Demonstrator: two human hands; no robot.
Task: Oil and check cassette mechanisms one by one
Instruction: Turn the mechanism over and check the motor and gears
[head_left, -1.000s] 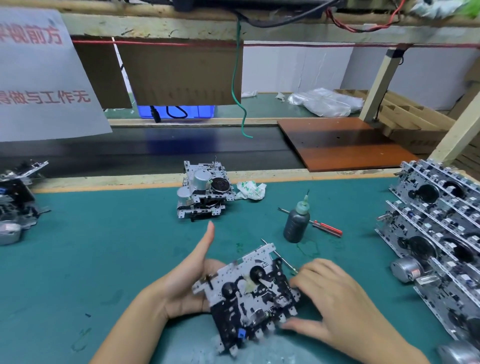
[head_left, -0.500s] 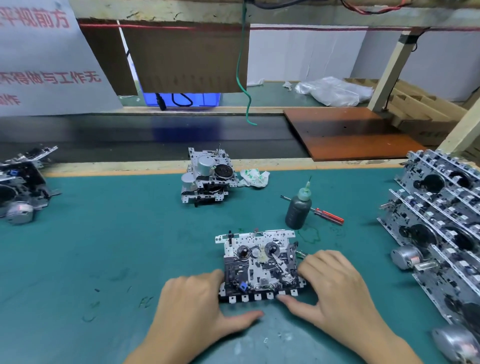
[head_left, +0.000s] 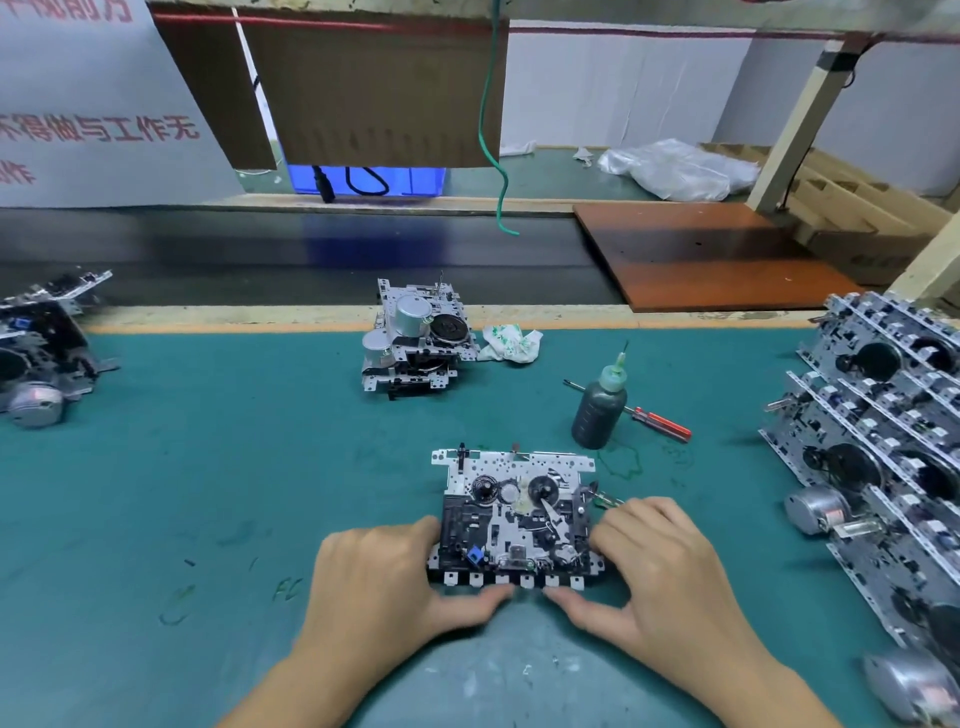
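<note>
Now cassette mechanism (head_left: 517, 519) flat on mat, gripped between left hand (head_left: 384, 582), right hand (head_left: 670, 571)

— What's beyond the teal desk (head_left: 208, 467)?
— A black conveyor belt (head_left: 260, 260), with a brown board (head_left: 701, 254) lying across it.
— And above?
— Cardboard sheets (head_left: 374, 88) hang from a wooden frame, a white sign (head_left: 93, 114) with red characters, pale walls (head_left: 623, 88) behind.
</note>
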